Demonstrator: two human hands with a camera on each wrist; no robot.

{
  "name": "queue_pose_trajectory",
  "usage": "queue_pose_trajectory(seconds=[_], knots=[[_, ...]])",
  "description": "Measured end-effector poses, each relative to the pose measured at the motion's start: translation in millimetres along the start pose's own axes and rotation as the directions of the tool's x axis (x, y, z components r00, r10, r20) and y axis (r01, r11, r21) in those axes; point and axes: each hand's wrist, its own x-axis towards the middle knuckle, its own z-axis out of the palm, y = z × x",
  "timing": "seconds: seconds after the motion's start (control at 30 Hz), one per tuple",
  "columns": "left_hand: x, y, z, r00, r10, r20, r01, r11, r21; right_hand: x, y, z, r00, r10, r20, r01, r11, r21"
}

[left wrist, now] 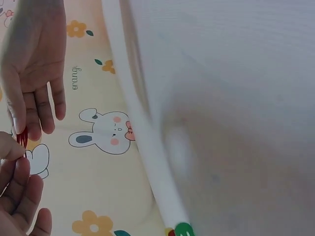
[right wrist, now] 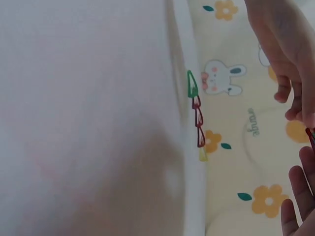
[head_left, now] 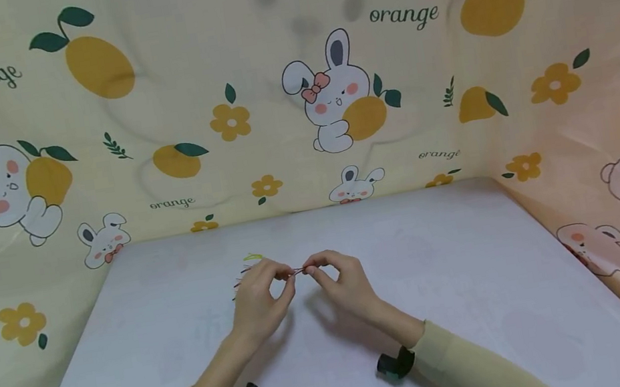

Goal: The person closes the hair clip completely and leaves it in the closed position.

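Observation:
My left hand (head_left: 259, 302) and right hand (head_left: 348, 281) meet fingertip to fingertip above the white table. Between them is a small dark red snap hair clip (head_left: 298, 270), pinched by thumb and fingers from either side. The left wrist view shows its red frame (left wrist: 22, 137) end-on between the two hands. Just past my left hand lies a line of other hair clips, partly hidden by it in the head view. A green clip (right wrist: 192, 84), several red clips (right wrist: 199, 118) and a yellow clip (right wrist: 203, 154) show there in the right wrist view.
The white tabletop (head_left: 449, 266) stretches to both sides of the hands. A cloth printed with rabbits and oranges (head_left: 256, 46) hangs behind the table and along both sides. Dark bands with camera mounts (head_left: 396, 364) sit at the wrists.

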Motion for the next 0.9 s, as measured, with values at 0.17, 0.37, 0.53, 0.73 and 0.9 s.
queue_pose_trajectory(seconds=[0.17, 0.37, 0.53, 0.73, 0.9], knots=[[7.4, 3.1, 8.3, 0.999, 0.009, -0.038, -0.009, 1.0, -0.008, 1.5, 3, -5, 0.999, 0.024, -0.029, -0.024, 1.0, 0.007], [15.9, 10.9, 16.8, 0.995, -0.003, -0.097, 0.0, 0.999, -0.032, 2.9, 7, -10, 0.996, 0.051, -0.073, -0.05, 0.999, 0.013], [21.4, 14.4, 22.2, 0.991, -0.048, -0.125, 0.041, 0.998, -0.052, 6.3, 7, -13, 0.992, 0.077, -0.104, -0.075, 0.997, 0.024], [27.2, 17.5, 29.0, 0.989, -0.073, -0.125, 0.065, 0.996, -0.062, 8.7, 9, -16, 0.984, 0.11, -0.143, -0.107, 0.994, 0.03], [32.0, 18.8, 34.5, 0.986, -0.087, -0.14, 0.076, 0.994, -0.084, 10.7, 11, -18, 0.976, 0.125, -0.177, -0.12, 0.992, 0.038]])
